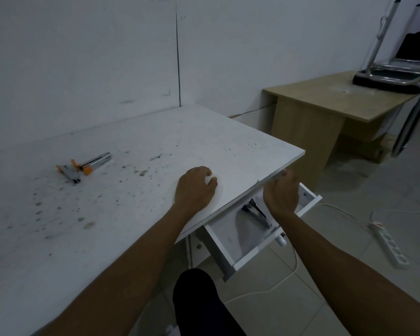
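Observation:
My left hand [195, 187] rests on the white tabletop [136, 151] near its right edge, fingers loosely curled, with nothing seen in it. My right hand [280, 192] hovers over the open white drawer [230, 241] just below that edge. Its fingertips reach the underside of the tabletop, where they are hidden. A dark stapler [257, 213] lies inside the drawer, just left of my right wrist. An orange and metal stapler [83, 167], hinged open, lies on the table far to the left.
A light wooden desk [325, 110] stands to the right with an upturned metal chair [398, 69] on it. A white power strip [388, 243] and its cable [286, 275] lie on the tiled floor. My dark-clad knee [199, 301] is below the drawer.

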